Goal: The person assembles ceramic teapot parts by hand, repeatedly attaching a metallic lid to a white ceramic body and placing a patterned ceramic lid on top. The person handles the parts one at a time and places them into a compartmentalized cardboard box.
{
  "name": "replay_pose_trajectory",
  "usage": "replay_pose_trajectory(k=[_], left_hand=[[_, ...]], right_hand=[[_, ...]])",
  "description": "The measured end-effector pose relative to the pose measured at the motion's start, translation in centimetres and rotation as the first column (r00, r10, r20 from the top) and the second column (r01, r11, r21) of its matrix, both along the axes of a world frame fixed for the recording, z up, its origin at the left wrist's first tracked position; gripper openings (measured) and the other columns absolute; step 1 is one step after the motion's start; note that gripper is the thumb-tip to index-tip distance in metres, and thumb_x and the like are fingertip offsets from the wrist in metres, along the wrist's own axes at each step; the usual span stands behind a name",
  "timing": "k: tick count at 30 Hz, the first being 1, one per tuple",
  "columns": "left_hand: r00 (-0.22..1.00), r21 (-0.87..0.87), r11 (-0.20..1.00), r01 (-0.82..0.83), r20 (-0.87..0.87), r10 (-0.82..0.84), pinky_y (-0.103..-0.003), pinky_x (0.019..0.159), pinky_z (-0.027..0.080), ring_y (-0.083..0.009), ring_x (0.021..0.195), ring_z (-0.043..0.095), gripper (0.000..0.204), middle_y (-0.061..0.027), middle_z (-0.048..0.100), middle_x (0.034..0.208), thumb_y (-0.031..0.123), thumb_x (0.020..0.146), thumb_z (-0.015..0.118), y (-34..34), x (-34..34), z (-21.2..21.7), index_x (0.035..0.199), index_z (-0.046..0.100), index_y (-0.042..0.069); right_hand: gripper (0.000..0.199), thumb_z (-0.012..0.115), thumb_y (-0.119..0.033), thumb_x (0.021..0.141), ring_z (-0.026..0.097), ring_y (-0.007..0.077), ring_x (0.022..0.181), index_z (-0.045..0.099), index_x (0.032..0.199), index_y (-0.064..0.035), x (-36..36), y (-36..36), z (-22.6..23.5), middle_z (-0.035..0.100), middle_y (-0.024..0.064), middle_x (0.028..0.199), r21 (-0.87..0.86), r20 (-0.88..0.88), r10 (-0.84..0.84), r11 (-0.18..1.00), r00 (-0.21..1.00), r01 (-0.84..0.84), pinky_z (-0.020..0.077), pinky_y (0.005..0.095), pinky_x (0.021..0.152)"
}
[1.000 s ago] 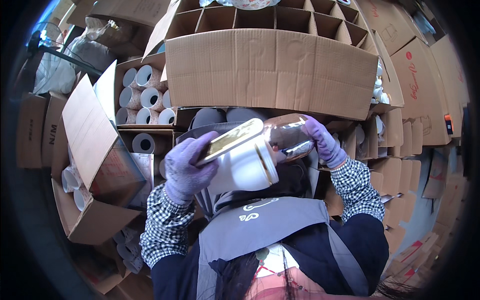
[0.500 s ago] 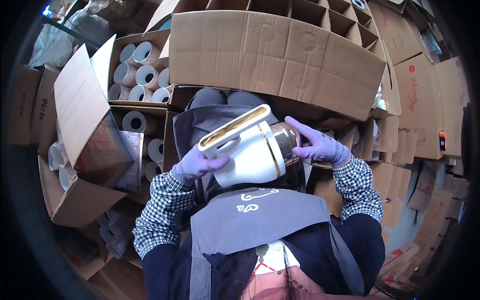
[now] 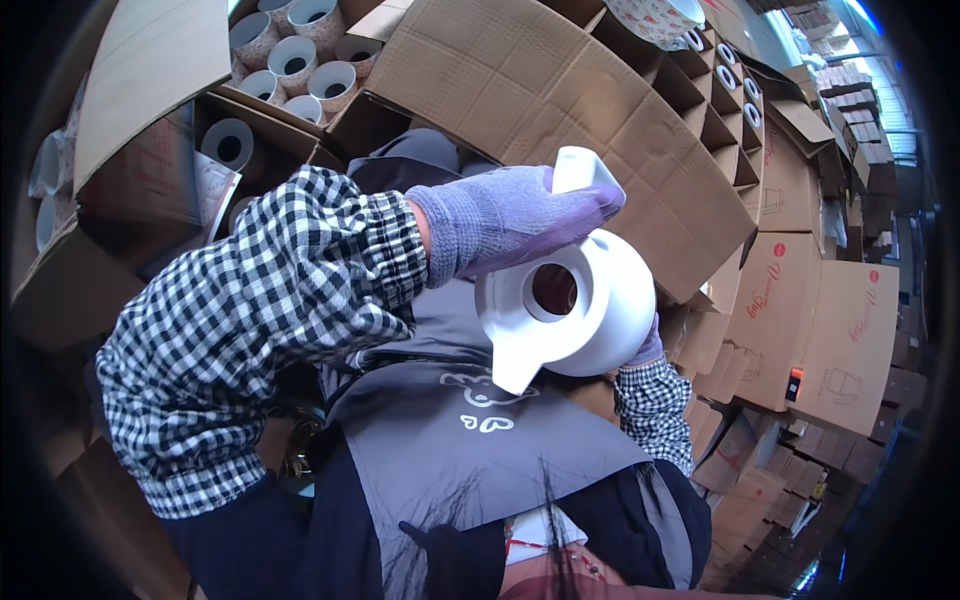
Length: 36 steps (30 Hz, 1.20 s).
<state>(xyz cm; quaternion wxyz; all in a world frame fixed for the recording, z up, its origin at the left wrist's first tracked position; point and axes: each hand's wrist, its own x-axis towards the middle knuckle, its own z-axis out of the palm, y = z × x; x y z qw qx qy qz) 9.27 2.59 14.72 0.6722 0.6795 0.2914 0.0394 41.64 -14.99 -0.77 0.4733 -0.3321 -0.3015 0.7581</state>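
A white vacuum jug (image 3: 625, 300) is tilted over my lap, its round open mouth and pointed spout toward me. Through the mouth shows a dark brown, shiny inside. My left hand (image 3: 525, 215), in a purple knitted glove, is wrapped around the jug's white handle (image 3: 577, 168). My right hand (image 3: 650, 345), gloved alike, holds the jug's far right side. Most of that hand is hidden behind the body, and its fingers do not show. The jug's lower end is out of sight.
A large cardboard box with dividers (image 3: 560, 90) stands just ahead, a floral-patterned jug body (image 3: 655, 20) on top. At the left, open cartons hold several floral cylinders (image 3: 293, 60). Closed cartons (image 3: 765, 310) are stacked at the right. A grey apron (image 3: 480, 470) covers my front.
The jug has turned so its mouth faces me, and the brown part at its end has gone from sight. My left arm has swung up and across. The view has shifted right.
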Motion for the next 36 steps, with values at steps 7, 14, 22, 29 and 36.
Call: replay_pose_trajectory(k=[7,14,22,29,36], left_hand=[[0.985,0.7,0.699,0.148,-0.045,-0.164,-0.039,0.092,0.058,-0.0295,0.102,0.069,0.059,-0.0207,0.062,0.113,0.054,0.108,0.034,0.4,-0.4,-1.6,0.142,0.043,0.007],[1.0,0.342,0.939,-0.019,-0.013,0.025,-0.036,0.088,0.057,-0.0236,0.099,0.068,0.06,-0.0145,0.064,0.105,0.052,0.107,0.041,-0.4,-0.8,-0.4,0.129,0.055,-0.001],[0.867,-0.403,0.88,-0.25,0.312,0.389,-0.025,0.087,0.054,-0.0147,0.104,0.064,0.035,-0.0064,0.064,0.104,0.033,0.108,0.048,-0.8,-2.7,-5.7,0.122,0.058,0.002],[0.748,-0.752,0.651,-0.101,0.373,0.548,-0.044,0.107,0.052,-0.0304,0.127,0.059,0.08,-0.0221,0.056,0.137,0.05,0.093,0.069,-2.3,-4.1,-17.7,0.144,0.042,-0.006],[0.639,-0.86,0.491,-0.137,0.302,0.707,-0.031,0.094,0.055,-0.0132,0.098,0.064,0.075,-0.0096,0.06,0.111,0.022,0.099,0.065,-4.8,-3.5,-20.7,0.158,0.021,0.008]], right_hand=[[0.069,0.066,-0.033,0.095,0.055,0.0218,0.131,0.042,0.151,-0.0014,0.1,0.1,0.7,0.055,0.0125,0.144,-0.008,0.03,-0.025,1.0,0.999,0.025,0.0433,0.0353,0.111],[0.079,0.074,-0.033,0.09,0.053,0.023,0.132,0.039,0.153,-0.0011,-0.6,0.8,1.3,0.053,0.0136,0.146,0.008,0.12,-0.066,0.998,0.991,0.065,0.0424,0.0355,0.112],[0.094,0.084,-0.032,0.081,0.051,0.0247,0.134,0.035,0.154,-0.0004,-3.9,4.1,8.0,0.051,0.0155,0.146,0.11,0.664,-0.157,0.988,0.731,0.113,0.0413,0.0357,0.114],[0.095,0.089,-0.006,0.074,0.058,0.0151,0.107,0.038,0.155,-0.0044,-5.2,4.3,8.6,0.041,0.012,0.146,0.425,0.775,-0.235,0.881,0.587,-0.208,0.0571,0.0261,0.083],[0.093,0.085,-0.006,0.065,0.044,0.0411,0.137,0.045,0.148,-0.0061,-5.1,2.4,5.4,0.041,0.0205,0.15,0.521,0.849,-0.414,0.764,0.329,-0.382,0.0441,0.0434,0.111]])
